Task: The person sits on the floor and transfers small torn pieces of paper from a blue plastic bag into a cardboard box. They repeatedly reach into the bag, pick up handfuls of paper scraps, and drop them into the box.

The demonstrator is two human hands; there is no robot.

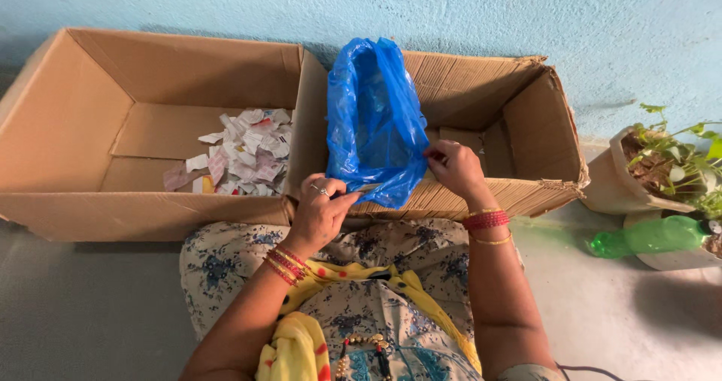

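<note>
Blue thin plastic bag [374, 118] hangs between both hands over the inner walls of two open cardboard boxes, its long axis running up and away from the person, mouth end toward the pale blue wall [481, 12] and bottom end nearest the lap. Left hand [322, 214] pinches the lower edge with fingers closed on the film; right hand [453, 166] grips the bag's right side, likewise closed on it. My judgement: the film is flimsy, so a hard tug from either hand could tear it or slip it free. Left box [68, 125] holds torn paper scraps [244, 155]; right box [526, 118] looks mostly bare. A potted plant [665, 159] and green plastic bottle [650, 236] sit on the floor to the right.
</note>
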